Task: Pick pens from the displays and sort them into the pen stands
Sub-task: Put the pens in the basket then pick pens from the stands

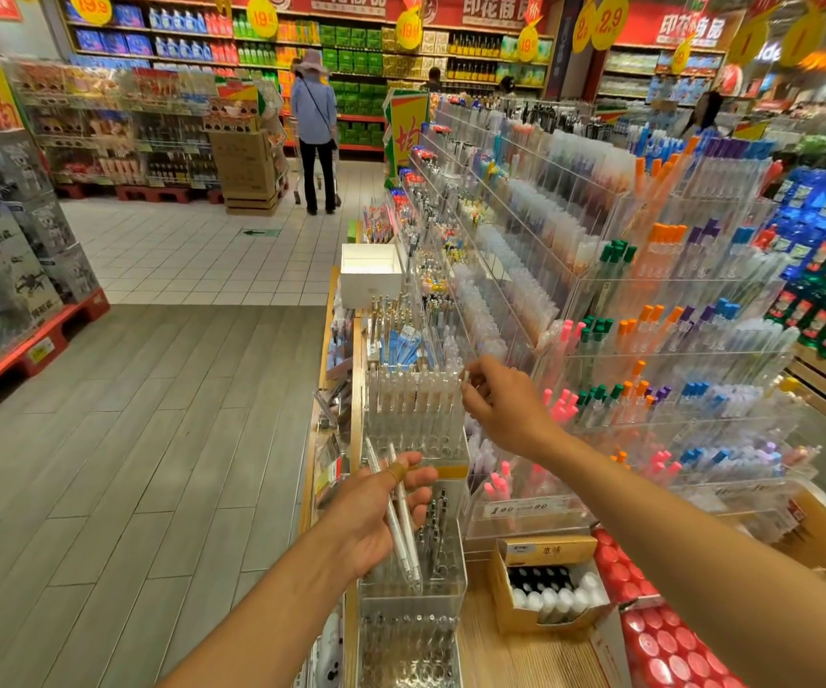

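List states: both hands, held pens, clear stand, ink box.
Left hand: grips two white pens, tilted.
Right hand: pinches a clear pen's top at the stand's right end.
Clear stand: full row, pens upright.
Ink box: open, bottles inside.

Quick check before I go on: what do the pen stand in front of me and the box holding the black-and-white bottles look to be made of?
Pen stand: looks like clear glossy acrylic or similar hard plastic; the white pens inside show through its walls, and its edges catch light. Box: apparently plain brown cardboard, matte, with a folded-up flap; the bottles stand inside it.
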`<state>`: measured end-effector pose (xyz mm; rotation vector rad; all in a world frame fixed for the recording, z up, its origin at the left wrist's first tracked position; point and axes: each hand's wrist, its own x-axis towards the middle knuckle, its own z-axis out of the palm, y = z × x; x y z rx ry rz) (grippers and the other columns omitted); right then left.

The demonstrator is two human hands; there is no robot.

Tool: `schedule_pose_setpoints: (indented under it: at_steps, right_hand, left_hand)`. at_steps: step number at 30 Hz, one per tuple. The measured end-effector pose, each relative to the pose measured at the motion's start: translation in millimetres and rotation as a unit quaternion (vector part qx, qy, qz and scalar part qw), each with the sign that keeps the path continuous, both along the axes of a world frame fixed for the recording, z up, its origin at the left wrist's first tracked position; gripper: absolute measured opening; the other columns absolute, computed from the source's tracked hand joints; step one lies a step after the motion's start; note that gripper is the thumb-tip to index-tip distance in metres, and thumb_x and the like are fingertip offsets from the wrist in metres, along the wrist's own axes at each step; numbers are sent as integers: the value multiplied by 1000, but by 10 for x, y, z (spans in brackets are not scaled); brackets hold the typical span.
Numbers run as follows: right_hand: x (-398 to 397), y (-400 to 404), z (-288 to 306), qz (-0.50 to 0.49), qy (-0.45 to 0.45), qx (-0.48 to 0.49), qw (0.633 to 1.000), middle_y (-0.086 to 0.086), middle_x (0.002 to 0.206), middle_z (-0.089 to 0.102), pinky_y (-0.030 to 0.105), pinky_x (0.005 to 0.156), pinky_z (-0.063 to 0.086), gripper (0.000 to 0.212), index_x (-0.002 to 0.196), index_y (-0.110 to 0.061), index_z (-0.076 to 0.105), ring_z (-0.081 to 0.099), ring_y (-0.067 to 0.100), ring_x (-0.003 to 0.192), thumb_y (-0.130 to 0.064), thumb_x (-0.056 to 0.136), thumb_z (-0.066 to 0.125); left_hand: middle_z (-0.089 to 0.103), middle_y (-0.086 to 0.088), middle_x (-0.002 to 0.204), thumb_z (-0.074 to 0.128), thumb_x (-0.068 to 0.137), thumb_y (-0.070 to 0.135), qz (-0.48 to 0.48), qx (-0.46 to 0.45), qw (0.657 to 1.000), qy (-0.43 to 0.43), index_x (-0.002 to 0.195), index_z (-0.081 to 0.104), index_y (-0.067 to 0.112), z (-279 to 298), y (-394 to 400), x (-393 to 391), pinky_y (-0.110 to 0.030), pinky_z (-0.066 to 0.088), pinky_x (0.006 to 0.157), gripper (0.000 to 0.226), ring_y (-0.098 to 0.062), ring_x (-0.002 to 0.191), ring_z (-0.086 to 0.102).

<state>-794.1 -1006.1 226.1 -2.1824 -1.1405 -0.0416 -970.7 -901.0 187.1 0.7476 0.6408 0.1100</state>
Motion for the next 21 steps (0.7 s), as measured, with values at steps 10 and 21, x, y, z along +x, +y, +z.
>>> schedule_pose_setpoints:
  at_steps: [10, 21]
  right_hand:
    - [31, -60, -151, -21, 52, -11, 998, -13, 83, 57, 21, 59, 44, 21, 104, -19, 49, 57, 3, 70, -25, 91, 64]
    - [-348, -130, -25, 88, 278, -45, 955, 1, 83, 70, 17, 63, 50, 15, 91, -13, 70, 65, 4, 71, -27, 89, 69]
  left_hand:
    - [75, -21, 97, 51, 101, 10, -11, 33, 999, -4, 116, 50, -3, 43, -65, 8, -23, 51, 44, 19, -14, 54, 62]
    - [75, -15, 95, 49, 100, 3, -75, 67, 994, -32, 120, 60, -6, 74, -157, 42, -24, 54, 59, 23, -15, 70, 64]
